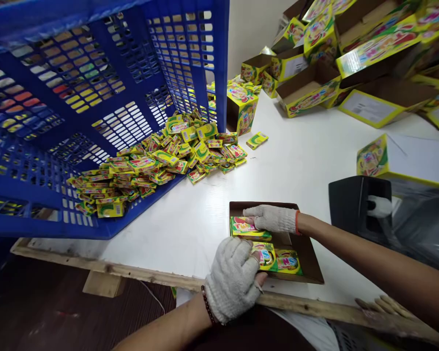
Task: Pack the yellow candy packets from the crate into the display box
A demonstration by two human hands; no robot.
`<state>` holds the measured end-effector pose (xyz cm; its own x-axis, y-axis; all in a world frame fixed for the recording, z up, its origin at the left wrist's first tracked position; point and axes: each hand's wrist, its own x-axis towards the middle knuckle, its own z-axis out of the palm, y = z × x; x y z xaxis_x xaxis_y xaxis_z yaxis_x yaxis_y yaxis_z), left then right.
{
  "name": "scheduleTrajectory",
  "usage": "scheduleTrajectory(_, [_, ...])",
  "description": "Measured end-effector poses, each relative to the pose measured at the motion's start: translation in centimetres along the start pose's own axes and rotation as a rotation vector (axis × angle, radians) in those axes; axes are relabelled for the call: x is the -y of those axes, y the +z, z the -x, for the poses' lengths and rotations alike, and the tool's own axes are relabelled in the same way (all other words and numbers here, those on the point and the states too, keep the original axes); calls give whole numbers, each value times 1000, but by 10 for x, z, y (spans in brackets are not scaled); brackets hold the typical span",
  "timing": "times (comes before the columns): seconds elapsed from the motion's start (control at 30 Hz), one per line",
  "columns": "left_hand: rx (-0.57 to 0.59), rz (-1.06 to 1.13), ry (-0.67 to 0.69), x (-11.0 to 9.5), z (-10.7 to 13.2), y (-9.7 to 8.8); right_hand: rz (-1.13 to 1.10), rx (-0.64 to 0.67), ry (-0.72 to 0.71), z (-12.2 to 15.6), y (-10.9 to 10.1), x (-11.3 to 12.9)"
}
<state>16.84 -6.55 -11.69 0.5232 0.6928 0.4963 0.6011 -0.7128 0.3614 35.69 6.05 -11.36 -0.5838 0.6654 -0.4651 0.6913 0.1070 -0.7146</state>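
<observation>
An open brown-lined carton [310,261] lies on the white table near its front edge, partly filled with small yellow-green boxes [288,262]. At its near left corner, my left hand [234,275] in a grey fingerless glove is closed on the carton's wall, its fingertips reaching over the packed boxes. My right hand [274,218], gloved with an orange cuff, reaches inside. Its fingers are closed on a small box row [250,228] along the carton's far left side. The undersides of both hands' grips are partly hidden.
A tipped blue plastic crate [131,87] at left spills a heap of small boxes [161,161] onto the table. One loose box [257,140] lies beside the heap. Several open cartons [307,90] are piled at the back right. A black device [360,214] stands right of my right hand.
</observation>
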Motion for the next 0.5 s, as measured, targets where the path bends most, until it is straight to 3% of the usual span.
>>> scheduleTrajectory(0.1, [106,-14,61,-4,12,6,44,-19,51,5,3,4])
scheduleTrajectory(0.27, [89,3,133,-8,27,7,380,-112,123,18,32,17])
scheduleTrajectory(0.4, [109,16,37,-7,9,0,535,-136,146,24,42,24])
scheduleTrajectory(0.5, [167,-99,-75,-4,-4,-3,402,-162,113,21,37,20])
